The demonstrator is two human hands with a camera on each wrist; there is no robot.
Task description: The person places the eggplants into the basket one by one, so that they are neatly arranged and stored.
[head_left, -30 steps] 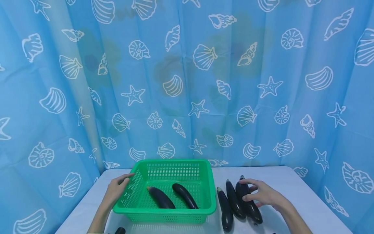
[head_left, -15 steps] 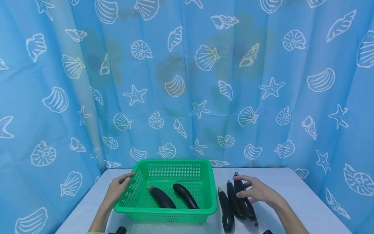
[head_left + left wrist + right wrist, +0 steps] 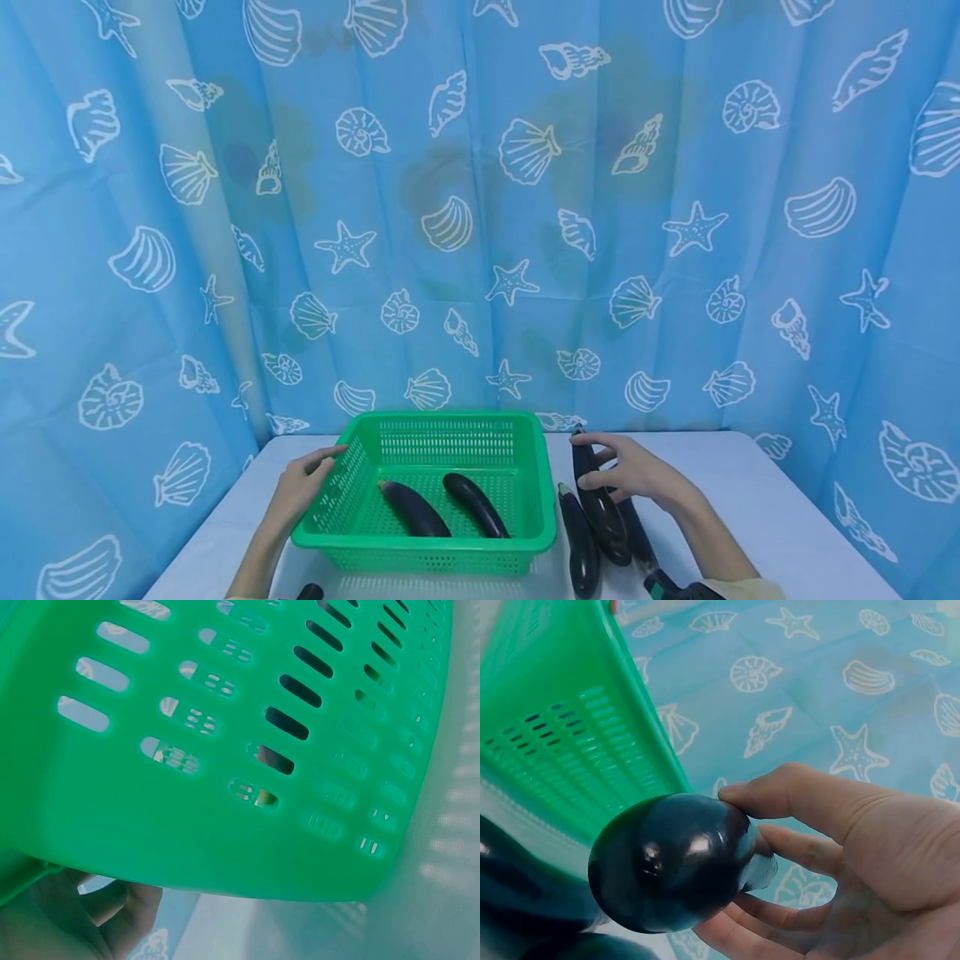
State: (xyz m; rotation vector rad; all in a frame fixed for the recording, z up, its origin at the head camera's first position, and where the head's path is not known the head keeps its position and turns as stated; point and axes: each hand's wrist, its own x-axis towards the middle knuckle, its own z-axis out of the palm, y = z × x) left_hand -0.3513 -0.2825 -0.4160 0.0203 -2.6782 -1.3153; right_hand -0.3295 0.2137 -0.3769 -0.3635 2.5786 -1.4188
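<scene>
My right hand grips a dark purple eggplant by its upper part, thumb on one side and fingers on the other. In the right wrist view, the rounded end of this eggplant faces the camera. Another eggplant lies just left of it, and a third eggplant is partly hidden behind it and the wrist. At the left side of the green plastic basket, my left hand holds the rim; in the left wrist view its fingers are partly hidden by the basket wall.
Inside the basket lie two eggplants, a left eggplant and a right eggplant. The basket stands on a white table. Behind the table hangs a blue curtain with white shell and starfish prints.
My right hand has moved left with the eggplant, over towards the basket's right side, passing across the neighbouring eggplant. The left hand stays at the basket's rim.
</scene>
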